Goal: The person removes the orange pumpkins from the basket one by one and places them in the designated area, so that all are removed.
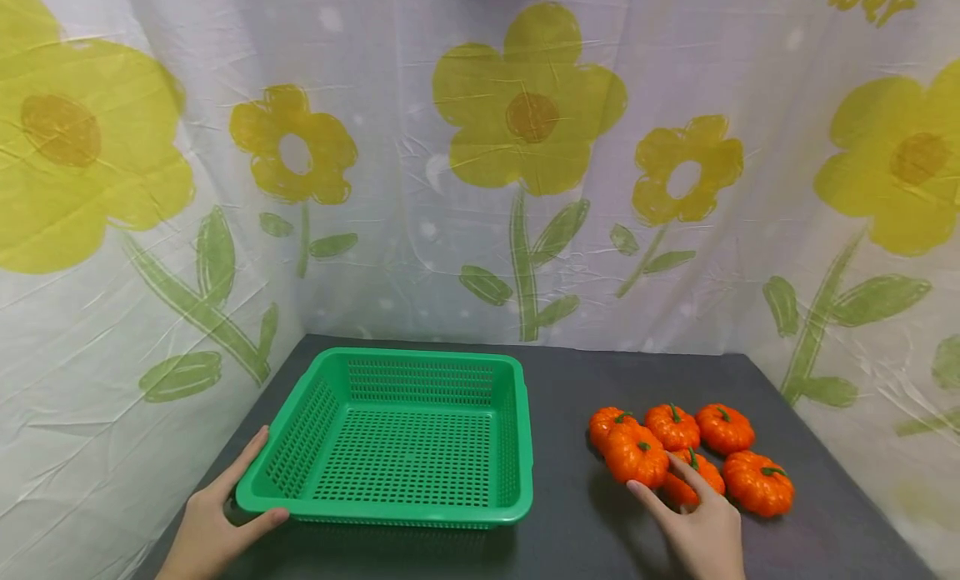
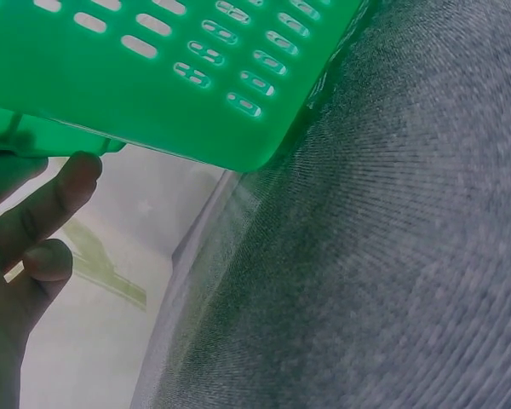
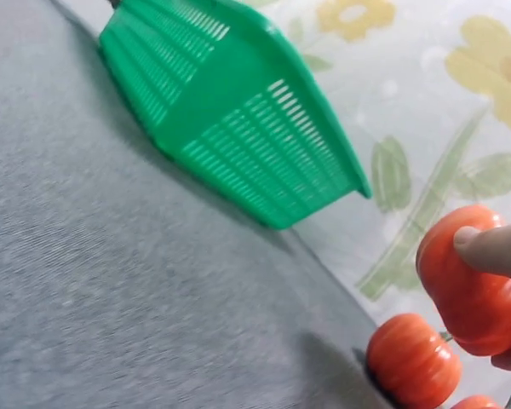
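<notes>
A green plastic basket [image 1: 408,511] with slotted walls stands on the table's left half, nothing inside it. At its near left corner my left hand [image 1: 213,513] holds the rim, thumb on the front edge and fingers along the left side. My right hand [image 1: 701,526] pinches a small orange pumpkin [image 1: 636,455] with a green stem between thumb and fingers. In the right wrist view this pumpkin [image 3: 468,285] is raised off the table, the thumb pressed on its side. Several like pumpkins lie close by, among them one behind [image 1: 672,427] and one to the right [image 1: 757,483].
A dark grey cloth [image 1: 558,447] covers the table. Around its back and sides hangs a pale curtain [image 1: 390,255] printed with yellow flowers. Between basket and pumpkins lies a strip of bare cloth.
</notes>
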Demonstrator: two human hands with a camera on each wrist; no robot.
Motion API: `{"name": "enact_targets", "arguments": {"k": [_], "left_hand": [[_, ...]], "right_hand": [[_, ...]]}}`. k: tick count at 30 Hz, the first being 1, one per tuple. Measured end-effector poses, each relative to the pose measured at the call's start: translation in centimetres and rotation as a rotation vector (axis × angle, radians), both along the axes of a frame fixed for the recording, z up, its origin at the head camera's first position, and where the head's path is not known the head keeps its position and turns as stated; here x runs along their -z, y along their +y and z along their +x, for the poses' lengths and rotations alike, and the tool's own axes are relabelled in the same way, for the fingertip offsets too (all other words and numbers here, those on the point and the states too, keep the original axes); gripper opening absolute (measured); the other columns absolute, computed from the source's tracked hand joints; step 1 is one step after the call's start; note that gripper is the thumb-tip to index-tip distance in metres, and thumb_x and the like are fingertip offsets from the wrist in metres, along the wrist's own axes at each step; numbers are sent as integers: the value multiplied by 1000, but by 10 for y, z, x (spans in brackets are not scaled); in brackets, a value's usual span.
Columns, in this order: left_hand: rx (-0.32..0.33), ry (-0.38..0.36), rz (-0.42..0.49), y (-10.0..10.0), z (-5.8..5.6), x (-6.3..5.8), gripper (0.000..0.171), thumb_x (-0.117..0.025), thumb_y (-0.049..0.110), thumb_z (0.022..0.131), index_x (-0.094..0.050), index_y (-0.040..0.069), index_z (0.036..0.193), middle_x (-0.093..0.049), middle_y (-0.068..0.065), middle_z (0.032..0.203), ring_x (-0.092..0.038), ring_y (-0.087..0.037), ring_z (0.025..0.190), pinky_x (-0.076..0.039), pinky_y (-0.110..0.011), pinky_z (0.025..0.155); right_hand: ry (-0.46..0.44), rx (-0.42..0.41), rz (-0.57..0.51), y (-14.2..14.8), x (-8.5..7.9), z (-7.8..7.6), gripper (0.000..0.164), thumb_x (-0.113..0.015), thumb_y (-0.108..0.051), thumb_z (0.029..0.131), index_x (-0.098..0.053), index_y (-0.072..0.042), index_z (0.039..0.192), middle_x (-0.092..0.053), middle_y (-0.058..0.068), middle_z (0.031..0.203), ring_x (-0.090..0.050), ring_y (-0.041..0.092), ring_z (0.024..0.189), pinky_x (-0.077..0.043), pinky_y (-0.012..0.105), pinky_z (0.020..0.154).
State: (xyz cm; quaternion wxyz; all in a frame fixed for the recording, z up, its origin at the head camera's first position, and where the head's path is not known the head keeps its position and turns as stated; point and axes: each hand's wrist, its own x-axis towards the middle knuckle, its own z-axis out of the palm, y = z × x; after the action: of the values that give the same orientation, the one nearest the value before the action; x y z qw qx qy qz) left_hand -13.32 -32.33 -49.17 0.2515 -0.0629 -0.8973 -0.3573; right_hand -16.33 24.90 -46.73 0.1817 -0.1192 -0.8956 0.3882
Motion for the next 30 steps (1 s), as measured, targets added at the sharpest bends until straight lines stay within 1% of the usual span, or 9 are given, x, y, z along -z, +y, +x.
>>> {"name": "enact_targets", "arguments": {"k": [2, 3, 5, 7, 8, 12, 22, 26, 30], "left_hand": [[-3, -3, -2, 0, 0, 0, 103, -94, 22, 81, -38, 29, 167, -33, 40, 156, -30, 31, 125, -29, 2, 89], [-5, -3, -3, 0, 0, 0, 103, -94, 22, 80, -38, 29, 167, -33, 40, 156, -30, 32, 124, -29, 2, 89], [-6, -3, -3, 0, 0, 0, 103, -94, 22, 80, -38, 29, 167, -32, 41, 155, -30, 31, 124, -30, 2, 89], [-6, -1, -1, 0, 0, 0, 104, -94, 22, 80, -38, 30, 167, -32, 42, 155, -30, 31, 124, -30, 2, 89], [-5, 0, 0, 0, 0, 0, 104, -94, 22, 80, -38, 30, 167, -32, 42, 155, -31, 31, 124, -30, 2, 89], [-1, -1, 6, -1, -1, 0, 104, -94, 22, 80, -38, 30, 167, -31, 42, 155, -31, 31, 124, -30, 2, 89], [-4, -12, 8, -1, 0, 0, 104, -94, 22, 80, -38, 29, 167, -30, 43, 155, -32, 31, 122, -33, 1, 87], [-6, -8, 5, -1, 0, 1, 104, -94, 22, 80, -38, 30, 167, -31, 42, 155, -32, 31, 122, -33, 1, 87], [0, 1, 7, -1, 0, 1, 104, -94, 21, 80, -38, 28, 167, -32, 42, 155, -32, 30, 123, -33, 2, 88]], "right_hand": [[-15, 6, 22, 0, 5, 1, 85, -90, -58, 79, -68, -5, 141, -74, 22, 127, -68, 20, 70, -57, 35, 78], [-24, 7, 32, 0, 7, 2, 86, -90, -59, 80, -68, -3, 141, -73, 23, 128, -72, 26, 80, -58, 42, 82], [-21, 14, 57, -1, 12, 4, 86, -89, -59, 80, -69, 0, 139, -74, 26, 125, -74, 39, 94, -57, 55, 88], [-10, 14, 77, -2, 15, 5, 84, -89, -58, 80, -70, 0, 137, -74, 25, 125, -71, 46, 103, -54, 63, 92], [-2, 15, 92, -3, 17, 5, 83, -89, -58, 80, -70, 1, 136, -74, 25, 125, -70, 49, 107, -54, 63, 92], [-3, 3, 129, -6, 22, 7, 84, -89, -59, 79, -71, 2, 134, -73, 26, 125, -69, 50, 107, -54, 64, 92], [-144, -21, 183, -3, 25, 4, 98, -83, -69, 81, -65, 8, 138, -68, 33, 128, -66, 56, 109, -53, 66, 92], [-169, -31, 190, -1, 26, 2, 100, -81, -71, 81, -64, 9, 139, -67, 35, 128, -65, 57, 108, -53, 66, 91], [-174, -24, 192, 0, 29, 1, 102, -80, -71, 82, -62, 10, 140, -67, 35, 127, -66, 57, 107, -53, 66, 91]]}}
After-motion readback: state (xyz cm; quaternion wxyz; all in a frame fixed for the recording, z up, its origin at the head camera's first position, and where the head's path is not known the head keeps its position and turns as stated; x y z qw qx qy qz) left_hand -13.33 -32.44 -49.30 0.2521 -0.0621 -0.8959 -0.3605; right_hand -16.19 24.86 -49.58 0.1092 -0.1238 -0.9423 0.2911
